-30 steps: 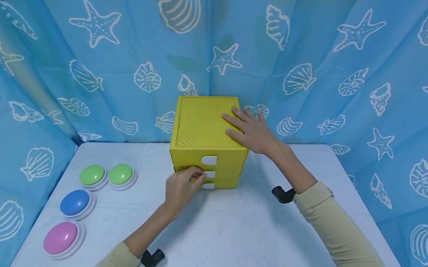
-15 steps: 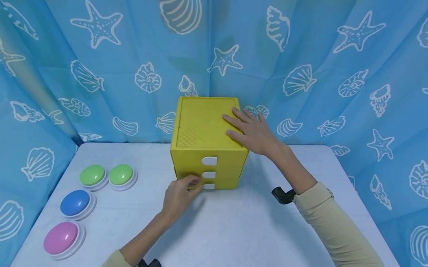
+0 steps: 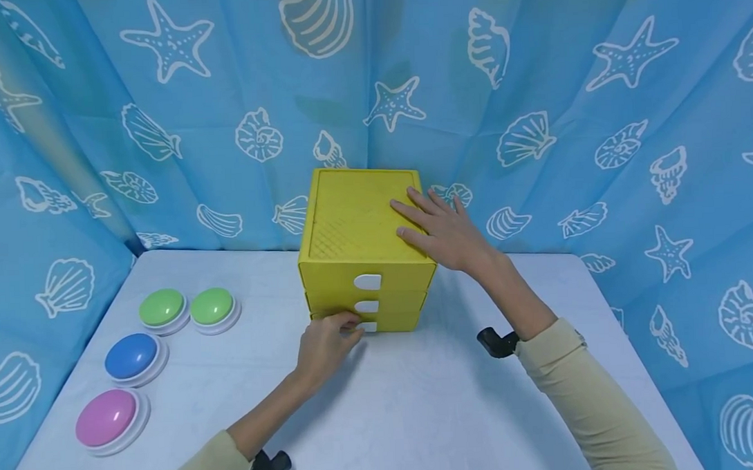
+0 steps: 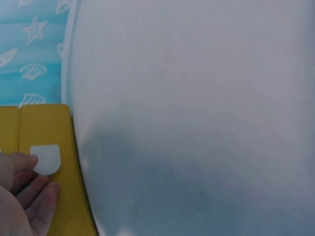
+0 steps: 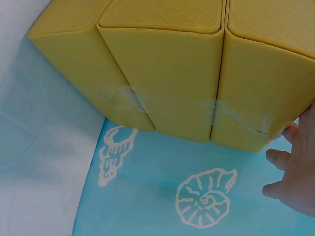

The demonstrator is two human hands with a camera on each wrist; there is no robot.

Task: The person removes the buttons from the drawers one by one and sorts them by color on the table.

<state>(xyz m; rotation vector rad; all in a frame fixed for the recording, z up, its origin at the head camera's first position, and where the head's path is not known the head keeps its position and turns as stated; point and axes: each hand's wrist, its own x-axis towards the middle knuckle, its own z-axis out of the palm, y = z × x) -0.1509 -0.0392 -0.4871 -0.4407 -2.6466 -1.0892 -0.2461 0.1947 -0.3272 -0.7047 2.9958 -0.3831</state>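
A yellow three-drawer box [image 3: 363,215] stands at the back of the table, each drawer front carrying a white tab handle, and all fronts sit flush. My left hand [image 3: 326,347] is at the lowest drawer's handle [image 3: 369,327]. In the left wrist view, the thumb [image 4: 27,160] and curled fingers close on the edge of that white handle [image 4: 47,159]. My right hand [image 3: 445,232] lies spread over the box's top right edge, steadying contact from above. Its fingertips [image 5: 278,158] show past the box's side in the right wrist view.
To the left are round push lights or buttons on white bases: two green [image 3: 161,307], [image 3: 212,306], one blue [image 3: 132,357] and one pink [image 3: 106,418]. A blue seashell curtain [image 3: 234,95] hangs behind the white table [image 3: 432,413]. Clear tape [image 5: 236,115] crosses the box's side.
My left hand has come down from the middle drawer's handle to the lowest one and closed in on it. My right hand stays in place on the box.
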